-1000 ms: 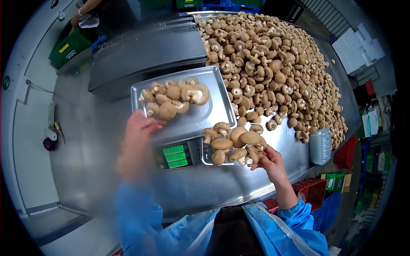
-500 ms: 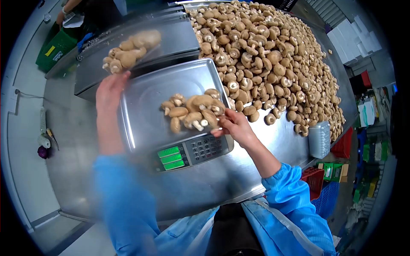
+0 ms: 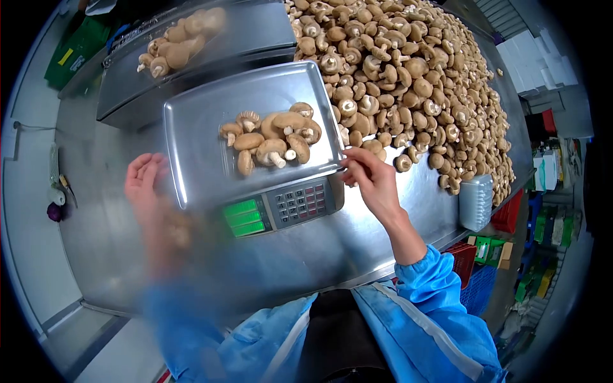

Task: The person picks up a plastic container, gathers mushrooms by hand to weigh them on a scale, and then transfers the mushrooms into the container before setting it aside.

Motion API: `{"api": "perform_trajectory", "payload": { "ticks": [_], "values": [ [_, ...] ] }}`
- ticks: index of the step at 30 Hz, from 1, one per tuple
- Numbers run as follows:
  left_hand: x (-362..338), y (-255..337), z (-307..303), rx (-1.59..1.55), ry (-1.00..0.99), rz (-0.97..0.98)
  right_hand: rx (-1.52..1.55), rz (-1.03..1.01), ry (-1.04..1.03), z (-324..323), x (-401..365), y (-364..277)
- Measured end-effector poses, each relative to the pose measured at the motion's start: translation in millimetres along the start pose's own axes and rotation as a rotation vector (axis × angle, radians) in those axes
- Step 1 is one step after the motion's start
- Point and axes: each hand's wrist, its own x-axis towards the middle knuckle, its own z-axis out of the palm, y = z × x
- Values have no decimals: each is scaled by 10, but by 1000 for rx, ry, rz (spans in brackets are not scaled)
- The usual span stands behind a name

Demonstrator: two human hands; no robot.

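Brown-capped mushrooms (image 3: 271, 138) with pale stems lie in a group on the steel pan (image 3: 191, 172) of a weighing scale, some showing cut stem ends. Faint clear plastic ridges show beside them. At the pan's right edge, my right hand (image 3: 375, 184) has bent fingers a little apart, with no mushroom in them. My left hand (image 3: 145, 182), partly blurred, hovers just left of the pan, its fingers loosely curled and nothing visible in them. A smeared brown patch shows beside my left wrist; I cannot make it out.
A large mushroom heap (image 3: 415, 96) covers the table's right side. More mushrooms (image 3: 179, 45) lie on a dark metal surface (image 3: 140, 89) at back left. Clear plastic trays (image 3: 476, 203) stand stacked at right. Green displays (image 3: 244, 218) and a keypad (image 3: 300, 202) front the scale.
My left hand has moved down and slightly left, away from the dark metal surface. My right hand has come off the mushrooms on the scale. The view has shifted slightly.
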Motion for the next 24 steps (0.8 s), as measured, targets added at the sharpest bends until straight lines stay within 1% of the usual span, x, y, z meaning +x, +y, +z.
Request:
{"api": "perform_trajectory", "payload": {
  "ticks": [2,4,6,8,9,10,12,13,14,16,18,19,22,23,24],
  "values": [
    [-15,80,-133,126,-36,58,17,24,29,-58,-199,112],
    [-44,231,-105,120,-77,135,13,71,43,-102,-449,345],
    [-101,358,73,111,-89,204,-92,135,-11,-165,-739,558],
    [-208,439,266,160,-130,241,-330,9,-75,-285,-1028,778],
    [-259,460,352,186,-155,262,-434,32,-108,-365,-1171,867],
    [-308,458,421,234,-156,262,-409,80,-91,-417,-1323,989],
    [-385,458,556,328,-167,271,-363,255,-94,-576,-1597,1180],
    [-408,484,625,364,-185,299,-291,339,-34,-630,-1732,1270],
    [-425,512,694,383,-201,317,-193,499,13,-699,-1855,1319],
    [-439,582,853,416,-233,361,-311,282,70,-830,-2015,1591],
    [-472,692,1030,460,-279,403,-226,207,185,-849,-2015,1712],
    [-478,735,1125,482,-305,427,-205,260,216,-845,-1992,1709],
    [-470,758,1417,556,-444,447,-256,193,249,-784,-1973,1641],
    [-489,752,1517,626,-451,490,-269,169,264,-773,-1990,1702],
    [-524,734,1601,624,-466,516,-264,165,272,-767,-1998,1726]
  ]
}}
